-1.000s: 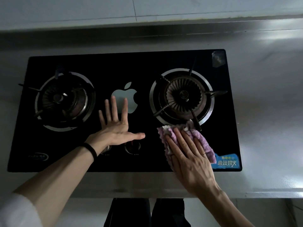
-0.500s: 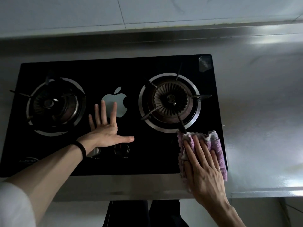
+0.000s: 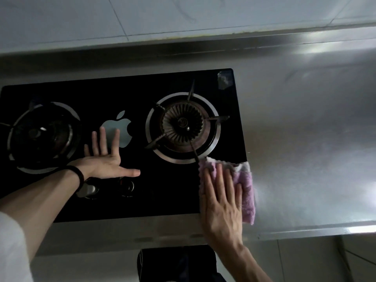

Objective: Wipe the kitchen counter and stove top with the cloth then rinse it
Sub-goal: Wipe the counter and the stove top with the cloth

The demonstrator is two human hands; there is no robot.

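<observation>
My flat right hand [image 3: 221, 200] had pushed the cloth [image 3: 247, 188] to the front right corner of the stove top [image 3: 166, 198]; my left hand [image 3: 103, 161] stayed spread; counter [image 3: 305, 159] probably next

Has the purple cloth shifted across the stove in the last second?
Yes. The cloth under the right hand slid rightward: from below the right burner to the front right corner of the stove, lapping onto the counter.

Right hand [image 3: 220, 202] flat on cloth [image 3: 247, 192]
</observation>
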